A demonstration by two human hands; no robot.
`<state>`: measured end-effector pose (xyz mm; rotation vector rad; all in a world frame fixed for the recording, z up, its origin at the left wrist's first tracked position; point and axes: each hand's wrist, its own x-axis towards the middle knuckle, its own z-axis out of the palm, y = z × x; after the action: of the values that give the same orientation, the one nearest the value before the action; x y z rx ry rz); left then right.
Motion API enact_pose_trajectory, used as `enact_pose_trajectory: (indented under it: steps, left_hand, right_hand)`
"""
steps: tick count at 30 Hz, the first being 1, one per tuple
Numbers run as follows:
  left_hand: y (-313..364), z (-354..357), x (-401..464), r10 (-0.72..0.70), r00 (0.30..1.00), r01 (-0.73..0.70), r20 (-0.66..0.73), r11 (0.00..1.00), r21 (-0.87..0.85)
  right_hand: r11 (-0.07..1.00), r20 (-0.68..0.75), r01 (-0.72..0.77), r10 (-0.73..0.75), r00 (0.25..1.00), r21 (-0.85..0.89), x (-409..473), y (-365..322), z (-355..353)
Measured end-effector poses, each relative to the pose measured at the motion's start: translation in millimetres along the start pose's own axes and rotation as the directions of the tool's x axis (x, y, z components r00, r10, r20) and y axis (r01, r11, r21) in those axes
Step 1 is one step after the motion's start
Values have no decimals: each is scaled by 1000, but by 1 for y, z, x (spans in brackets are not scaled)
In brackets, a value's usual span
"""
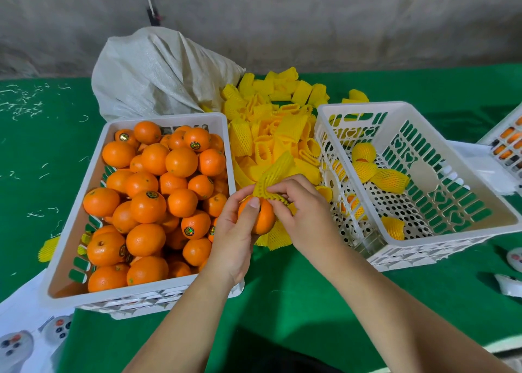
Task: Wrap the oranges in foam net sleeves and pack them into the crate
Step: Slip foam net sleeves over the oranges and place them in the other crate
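Observation:
My left hand (236, 231) grips a bare orange (264, 217) above the green table, thumb on its top. My right hand (296, 211) pinches a yellow foam net sleeve (272, 182) at the orange's top, the sleeve's mouth stretched over the fruit's upper edge. To the left, a white crate (169, 286) is heaped with unwrapped oranges (147, 203). On the right stands a white slotted crate (440, 233) that holds several sleeved oranges (391, 179).
A pile of loose yellow sleeves (271, 124) lies between the two crates, spilling from a white woven sack (158, 73). A third crate (505, 144) shows at the right edge. One stray sleeve (48, 248) lies left of the full crate. A concrete wall rises behind the table.

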<state>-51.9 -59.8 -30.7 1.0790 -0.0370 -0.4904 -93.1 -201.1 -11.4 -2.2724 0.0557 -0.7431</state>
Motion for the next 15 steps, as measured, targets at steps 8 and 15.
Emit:
enact_pose_trajectory:
  steps: [8, 15]
  left_hand:
    - [-3, -18, -5, 10, 962, -61, 272, 982, 178]
    - [-12, -12, 0, 60, 998, -62, 17, 991, 120]
  right_hand:
    - [994, -90, -87, 81, 993, -64, 11, 7, -7]
    - [1000, 63, -5, 6, 998, -18, 4, 7, -12]
